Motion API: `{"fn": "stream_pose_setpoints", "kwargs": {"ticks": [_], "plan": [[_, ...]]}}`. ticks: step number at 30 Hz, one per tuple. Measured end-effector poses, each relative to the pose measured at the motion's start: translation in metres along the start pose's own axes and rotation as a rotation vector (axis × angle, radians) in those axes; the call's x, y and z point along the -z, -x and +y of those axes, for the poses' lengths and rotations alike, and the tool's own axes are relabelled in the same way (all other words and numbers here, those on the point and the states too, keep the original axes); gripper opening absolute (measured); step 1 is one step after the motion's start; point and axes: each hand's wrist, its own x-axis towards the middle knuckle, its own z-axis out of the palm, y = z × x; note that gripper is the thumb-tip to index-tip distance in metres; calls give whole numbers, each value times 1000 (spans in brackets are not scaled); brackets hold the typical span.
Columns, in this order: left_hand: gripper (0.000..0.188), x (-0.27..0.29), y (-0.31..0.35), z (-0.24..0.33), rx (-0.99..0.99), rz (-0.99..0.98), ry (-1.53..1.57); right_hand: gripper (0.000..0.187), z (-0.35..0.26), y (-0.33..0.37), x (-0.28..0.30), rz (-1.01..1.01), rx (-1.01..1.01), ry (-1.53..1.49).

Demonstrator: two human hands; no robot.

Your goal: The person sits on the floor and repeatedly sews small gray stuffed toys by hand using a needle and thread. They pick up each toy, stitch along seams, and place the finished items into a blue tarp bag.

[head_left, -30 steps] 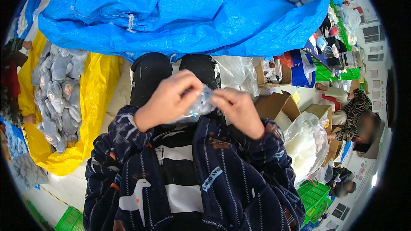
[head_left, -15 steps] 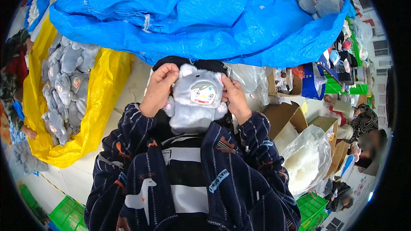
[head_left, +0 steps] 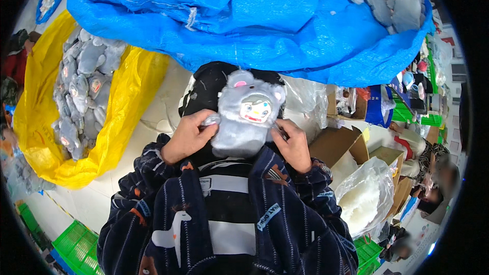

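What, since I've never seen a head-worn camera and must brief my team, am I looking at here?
There is no machine: these are a person's own bare hands. A wide fisheye camera worn on the head looks down, so straight edges bend near the rim.

Over the black-clothed lap is a grey, fuzzy plush toy with round ears and a printed face. The left hand pinches its small paw; the right hand is at the opposite side, its exact grip partly hidden.

Ahead, a crinkled blue plastic sheet bears grey plush pieces at its far right. To the left, an open yellow plastic sack holds more grey plush toys. To the right is a clear plastic bag of white fluff.
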Motion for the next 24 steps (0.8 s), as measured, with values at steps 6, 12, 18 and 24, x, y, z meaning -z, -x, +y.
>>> {"fn": "stream_pose_setpoints", "kwargs": {"ticks": [6, 12, 18, 24], "plan": [[41, 9, -16, 21, -188, 152, -217, 34, -25, -29, 29, 92, 163, 35], [60, -21, -49, 24, -430, 272, -425, 31, -28, -61, 25, 61, 311, 210], [64, -24, -53, 24, -422, 175, -311, 29, -24, -81, 31, -45, 302, 232], [67, -23, -52, 24, -336, 100, -320, 27, -39, -101, 27, -146, 360, 223]]}}
